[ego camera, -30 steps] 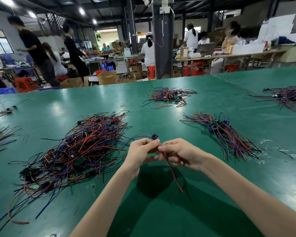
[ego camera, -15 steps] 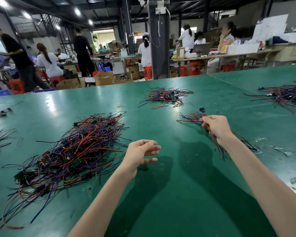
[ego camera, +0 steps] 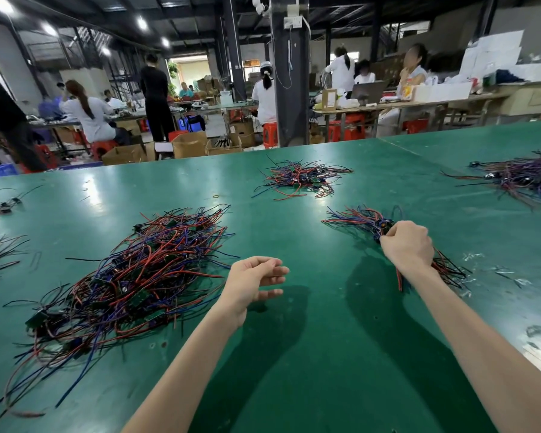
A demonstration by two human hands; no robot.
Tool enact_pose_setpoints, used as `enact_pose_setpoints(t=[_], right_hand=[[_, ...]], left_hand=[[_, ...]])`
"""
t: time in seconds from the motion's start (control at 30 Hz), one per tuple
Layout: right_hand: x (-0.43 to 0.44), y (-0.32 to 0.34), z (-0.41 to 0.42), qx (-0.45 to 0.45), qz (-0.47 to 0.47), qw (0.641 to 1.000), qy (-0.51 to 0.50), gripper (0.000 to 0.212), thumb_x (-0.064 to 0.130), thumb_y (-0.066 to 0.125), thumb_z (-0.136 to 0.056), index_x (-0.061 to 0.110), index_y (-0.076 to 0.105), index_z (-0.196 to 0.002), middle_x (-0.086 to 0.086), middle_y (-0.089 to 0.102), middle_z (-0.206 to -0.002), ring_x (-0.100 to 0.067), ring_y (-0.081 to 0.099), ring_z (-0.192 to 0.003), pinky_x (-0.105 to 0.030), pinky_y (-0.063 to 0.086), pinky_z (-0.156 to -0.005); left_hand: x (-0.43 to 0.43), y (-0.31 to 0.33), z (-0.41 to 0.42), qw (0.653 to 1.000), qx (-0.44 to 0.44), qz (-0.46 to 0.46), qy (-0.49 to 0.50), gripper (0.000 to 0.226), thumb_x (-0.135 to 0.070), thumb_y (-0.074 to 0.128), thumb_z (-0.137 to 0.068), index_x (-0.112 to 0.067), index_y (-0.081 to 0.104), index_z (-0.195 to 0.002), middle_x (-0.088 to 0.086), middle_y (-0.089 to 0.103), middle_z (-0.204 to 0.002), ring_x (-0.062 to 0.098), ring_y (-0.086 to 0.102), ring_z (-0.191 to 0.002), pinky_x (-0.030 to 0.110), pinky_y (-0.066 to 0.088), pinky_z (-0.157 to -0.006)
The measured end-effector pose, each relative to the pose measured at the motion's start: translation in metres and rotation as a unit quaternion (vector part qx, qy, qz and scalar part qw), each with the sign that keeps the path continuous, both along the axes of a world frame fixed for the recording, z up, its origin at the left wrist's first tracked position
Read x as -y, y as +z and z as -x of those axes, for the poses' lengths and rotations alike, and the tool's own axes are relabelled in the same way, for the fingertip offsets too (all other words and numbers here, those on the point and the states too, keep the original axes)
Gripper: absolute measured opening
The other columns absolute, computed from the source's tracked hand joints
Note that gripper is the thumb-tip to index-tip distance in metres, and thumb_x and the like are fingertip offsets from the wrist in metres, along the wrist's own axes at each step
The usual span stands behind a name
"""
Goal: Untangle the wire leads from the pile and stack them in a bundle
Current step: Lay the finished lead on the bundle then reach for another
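Change: a second ago both hands pinched one lead at the centre of the frame. Now the right hand (ego camera: 406, 245) has carried it to the centre right and lowered it onto the bundle (ego camera: 356, 218).
Right grip: the fingers are curled tight round the lead (ego camera: 398, 281), whose red tail trails out under the wrist. The knuckles sit on the bundle's dark connector end.
Left grip: the left hand (ego camera: 250, 282) has let go and hovers low over the desk (ego camera: 294, 354) at centre, fingers loosely curled, holding nothing.
Meaning for the task: one more lead seems freed and almost stacked. It counts once the right hand releases it lying along the others. The left hand looks free to go back for another.
Pile: the big tangle (ego camera: 132, 276) of red, blue and black leads lies at left centre, just left of the left hand. It is still large, so most of the job is left.
Other heaps: a smaller heap (ego camera: 300, 178) lies at upper centre and another (ego camera: 525, 176) at the upper right edge, both well apart from the hands.
Containers: open cardboard boxes (ego camera: 189, 145) stand on the floor beyond the desk's far edge. One shows dark items inside, too small to identify.
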State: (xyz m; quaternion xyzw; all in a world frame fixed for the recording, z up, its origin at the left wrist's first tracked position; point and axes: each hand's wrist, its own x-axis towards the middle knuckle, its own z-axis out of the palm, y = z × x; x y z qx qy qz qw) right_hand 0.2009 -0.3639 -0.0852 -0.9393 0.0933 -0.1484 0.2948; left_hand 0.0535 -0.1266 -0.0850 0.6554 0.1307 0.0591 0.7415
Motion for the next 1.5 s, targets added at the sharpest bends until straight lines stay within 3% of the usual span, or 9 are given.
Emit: enact_pose_setpoints(t=[0.27, 0.37, 0.5, 0.57, 0.93, 1.2, 1.3, 1.4, 1.5], right_hand=[[-0.007, -0.002, 0.01, 0.074, 0.088, 0.993, 0.013, 0.015, 0.009, 0.058, -0.086, 0.002, 0.063, -0.098, -0.021, 0.062, -0.1, -0.04, 0.061, -0.091, -0.041, 0.048, -0.074], [-0.015, -0.003, 0.014, 0.124, 0.131, 0.982, 0.062, 0.013, 0.007, 0.054, -0.087, 0.002, 0.061, -0.097, -0.02, 0.06, -0.1, -0.04, 0.062, -0.088, -0.041, 0.047, -0.072], [-0.033, -0.011, 0.02, 0.138, 0.175, 0.961, 0.163, 0.013, 0.013, 0.05, -0.09, 0.006, 0.058, -0.097, -0.014, 0.059, -0.101, -0.036, 0.061, -0.087, -0.037, 0.045, -0.069], [-0.039, -0.016, 0.021, 0.125, 0.193, 0.954, 0.194, 0.015, 0.015, 0.048, -0.091, 0.007, 0.058, -0.1, -0.013, 0.059, -0.102, -0.033, 0.06, -0.091, -0.035, 0.044, -0.07], [-0.033, -0.032, 0.013, 0.045, 0.291, 0.944, 0.148, 0.032, 0.029, 0.041, -0.095, 0.009, 0.059, -0.113, -0.012, 0.056, -0.12, -0.029, 0.047, -0.114, -0.038, 0.039, -0.092], [-0.03, -0.034, 0.011, 0.031, 0.274, 0.957, 0.095, 0.028, 0.026, 0.043, -0.093, 0.009, 0.058, -0.111, -0.014, 0.052, -0.12, -0.03, 0.044, -0.114, -0.039, 0.038, -0.091], [-0.032, -0.036, 0.011, 0.036, 0.284, 0.952, 0.104, 0.027, 0.023, 0.043, -0.093, 0.009, 0.056, -0.113, -0.014, 0.049, -0.124, -0.03, 0.043, -0.116, -0.04, 0.037, -0.092], [-0.031, -0.036, 0.011, 0.044, 0.277, 0.953, 0.112, 0.026, 0.02, 0.044, -0.093, 0.008, 0.056, -0.112, -0.014, 0.048, -0.124, -0.031, 0.044, -0.115, -0.04, 0.037, -0.092], [-0.032, -0.036, 0.011, 0.048, 0.284, 0.951, 0.114, 0.024, 0.02, 0.044, -0.093, 0.009, 0.056, -0.111, -0.013, 0.049, -0.122, -0.029, 0.045, -0.113, -0.039, 0.038, -0.092]], left_hand=[[-0.002, -0.002, -0.002, 1.0, 0.001, 0.0, 0.003, 0.015, -0.009, 0.052, -0.095, -0.008, 0.065, -0.087, 0.004, 0.074, -0.077, 0.011, 0.066, -0.065, 0.027, 0.056, -0.056], [-0.002, -0.006, -0.003, 0.995, 0.004, -0.096, 0.035, 0.015, -0.009, 0.052, -0.095, -0.011, 0.064, -0.085, 0.003, 0.074, -0.078, 0.014, 0.066, -0.07, 0.029, 0.055, -0.058], [-0.002, -0.016, -0.001, 0.869, 0.043, -0.486, 0.077, 0.011, -0.02, 0.053, -0.094, -0.019, 0.063, -0.091, -0.003, 0.072, -0.085, 0.02, 0.064, -0.08, 0.033, 0.052, -0.072], [0.0, -0.016, 0.001, 0.822, 0.071, -0.557, 0.095, 0.011, -0.023, 0.051, -0.093, -0.021, 0.062, -0.095, -0.004, 0.07, -0.086, 0.021, 0.061, -0.083, 0.033, 0.048, -0.073], [-0.044, 0.023, 0.008, 0.765, 0.103, -0.569, 0.282, 0.017, -0.01, 0.054, -0.091, -0.008, 0.067, -0.101, 0.013, 0.07, -0.089, 0.03, 0.059, -0.087, 0.039, 0.044, -0.085], [-0.141, 0.053, 0.013, 0.732, -0.179, -0.578, 0.313, 0.038, -0.004, 0.051, -0.085, -0.01, 0.054, -0.123, 0.017, 0.06, -0.119, 0.034, 0.048, -0.115, 0.045, 0.033, -0.099], [-0.162, 0.054, 0.011, 0.735, -0.284, -0.556, 0.265, 0.017, -0.012, 0.05, -0.087, -0.008, 0.057, -0.103, 0.019, 0.059, -0.113, 0.035, 0.048, -0.111, 0.047, 0.027, -0.103], [-0.169, 0.051, 0.006, 0.727, -0.314, -0.557, 0.252, 0.008, -0.013, 0.05, -0.087, -0.01, 0.057, -0.082, 0.011, 0.059, -0.092, 0.029, 0.045, -0.09, 0.049, 0.023, -0.105], [-0.173, 0.048, -0.002, 0.714, -0.276, -0.59, 0.256, 0.021, -0.01, 0.05, -0.086, -0.019, 0.066, -0.097, 0.007, 0.062, -0.094, 0.029, 0.05, -0.095, 0.048, 0.022, -0.102]])
